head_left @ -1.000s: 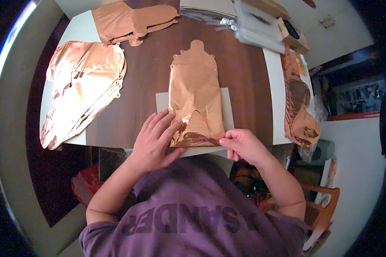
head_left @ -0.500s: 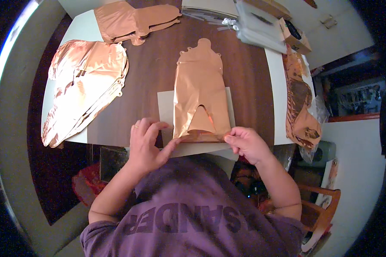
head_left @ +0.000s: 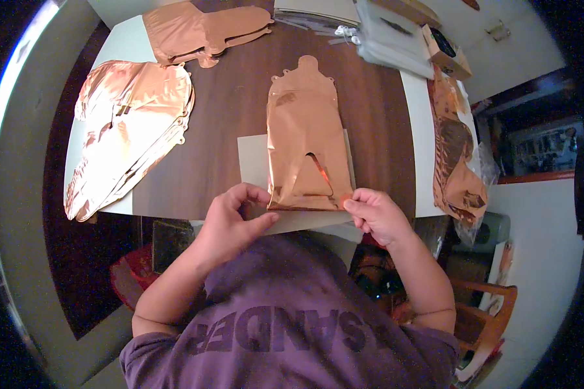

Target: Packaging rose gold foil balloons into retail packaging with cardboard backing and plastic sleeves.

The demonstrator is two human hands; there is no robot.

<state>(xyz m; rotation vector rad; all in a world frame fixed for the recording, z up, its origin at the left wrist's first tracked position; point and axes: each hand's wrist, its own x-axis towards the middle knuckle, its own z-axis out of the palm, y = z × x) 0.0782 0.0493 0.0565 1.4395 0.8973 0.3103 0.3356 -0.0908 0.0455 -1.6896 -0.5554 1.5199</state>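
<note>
A flat copper-coloured foil balloon (head_left: 303, 133) lies lengthwise in front of me, its small tabbed end pointing away. A slit-like opening with an orange-red edge shows in its lower part, and its near edge is folded over. At the near right corner, my right hand (head_left: 379, 217) is closed, pinching the foil between thumb and fingers. My left hand (head_left: 230, 217) is at the near left corner, thumb and fingers apart, with the fingertips at the foil's edge. Beneath the balloon rests a pale rectangular sheet (head_left: 253, 159), sticking out on both sides and toward me.
Stacked flat foil balloons (head_left: 133, 123) lie on the left, with another stack (head_left: 207, 32) at the far left. A clear plastic pack (head_left: 392, 42) and a small box (head_left: 446, 52) stand far right. Copper foil in clear wrap (head_left: 457, 155) hangs over the table's right edge.
The balloon's near edge has been folded over and its opening has narrowed. My left hand has shifted slightly right along the corner; my right hand keeps its pinch.
</note>
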